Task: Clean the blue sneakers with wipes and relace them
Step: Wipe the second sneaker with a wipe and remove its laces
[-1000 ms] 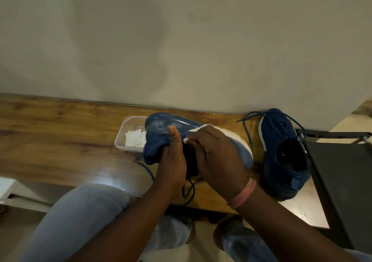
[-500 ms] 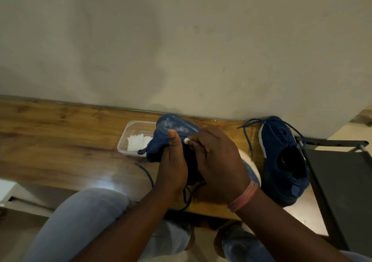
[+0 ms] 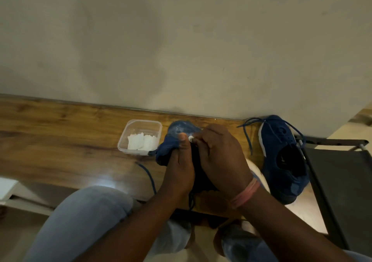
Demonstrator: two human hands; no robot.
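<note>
So on the far left it's just the long brown wood-grain tabletop (image 3: 60, 140) running along a plain beige wall (image 3: 181, 40), with a bright glare patch near the front edge. Moving right, there's a clear rectangular plastic tub (image 3: 140, 125) sitting on the wood with a few folded white wipes (image 3: 142, 142) inside it, pushed toward the near side of the tub.

Just beside the tub is the blue fabric sneaker (image 3: 171, 140) being worked on, toe end pointing up toward the wall and looking a bit smeared or pale on top. The left hand (image 3: 179, 173) is wrapped around the shoe's upper, fingers clenched on the fabric and thumb lying up along it. A loose blue shoelace (image 3: 148, 174) trails off the shoe across the table toward the person's knee in light grey trousers (image 3: 84, 217).

The right hand (image 3: 219, 161), with a pink band (image 3: 244, 193) on the wrist, sits right against the left one on the same shoe. Its fingertips are pinched on something small and white at the top; can't tell if it's a bit of wipe or a lace tip. White sole peeks out behind that wrist.

Further right, the second dark blue sneaker (image 3: 281, 161) lies on the table apart from the hands, opening facing up, laces loose. Past it is a dark metal-framed chair (image 3: 342, 181).
</note>
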